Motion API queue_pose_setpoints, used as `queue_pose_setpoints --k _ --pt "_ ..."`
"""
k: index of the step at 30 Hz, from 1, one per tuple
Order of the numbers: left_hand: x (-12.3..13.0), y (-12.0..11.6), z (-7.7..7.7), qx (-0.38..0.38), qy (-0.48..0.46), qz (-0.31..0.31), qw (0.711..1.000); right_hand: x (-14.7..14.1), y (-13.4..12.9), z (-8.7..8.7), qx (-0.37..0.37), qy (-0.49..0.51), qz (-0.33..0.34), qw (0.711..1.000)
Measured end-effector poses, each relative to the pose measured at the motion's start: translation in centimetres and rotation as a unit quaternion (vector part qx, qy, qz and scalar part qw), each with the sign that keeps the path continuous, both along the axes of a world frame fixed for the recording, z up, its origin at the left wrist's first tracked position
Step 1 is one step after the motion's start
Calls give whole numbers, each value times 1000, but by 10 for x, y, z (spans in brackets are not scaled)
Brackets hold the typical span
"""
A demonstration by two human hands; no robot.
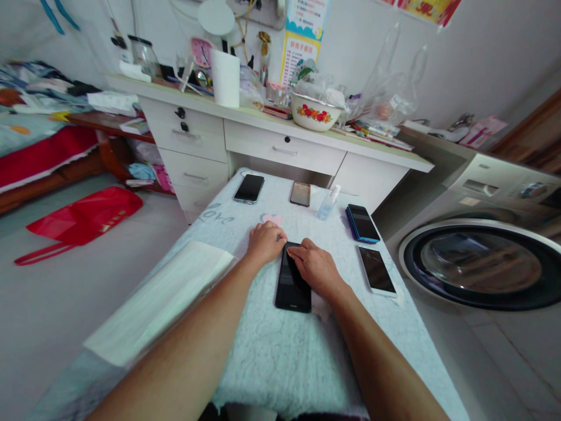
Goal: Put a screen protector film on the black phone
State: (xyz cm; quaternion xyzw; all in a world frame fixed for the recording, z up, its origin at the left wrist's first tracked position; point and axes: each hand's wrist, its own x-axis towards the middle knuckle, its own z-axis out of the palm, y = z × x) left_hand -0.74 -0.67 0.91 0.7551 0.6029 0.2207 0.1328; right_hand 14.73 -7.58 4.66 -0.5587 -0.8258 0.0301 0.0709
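A black phone [288,292] lies face up on the cloth-covered table between my arms. Against its upper left corner, my left hand [265,241] is closed, with its fingers curled; whatever they may hold is hidden. My right hand [316,266] rests over the upper right part of the screen. Its fingers are bent and pressed together on the glass, and I cannot make out anything in them. A clear spray bottle [328,203] stands beyond my right hand. To my left lies a stack of white paper sheets or towels [170,298].
Farther back lie another black phone [249,188] and a phone case [300,193]. A blue-edged phone [363,223] and a white phone [377,271] lie near the right edge. Behind stands a white desk [284,143]; a washing machine [477,193] is at right.
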Motion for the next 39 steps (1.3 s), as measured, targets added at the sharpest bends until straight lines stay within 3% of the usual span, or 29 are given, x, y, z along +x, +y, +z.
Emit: queue_pose_setpoints --k 16,24,39 --pt "-1 0 0 3 -7 -5 1000 1 3 -1 2 -35 -95 995" --pt "0 0 0 0 -12 -2 1000 3 3 0 -14 -7 -56 998" --pt "0 -1 2 1 -4 -4 1000 5 -12 7 -44 57 93 993"
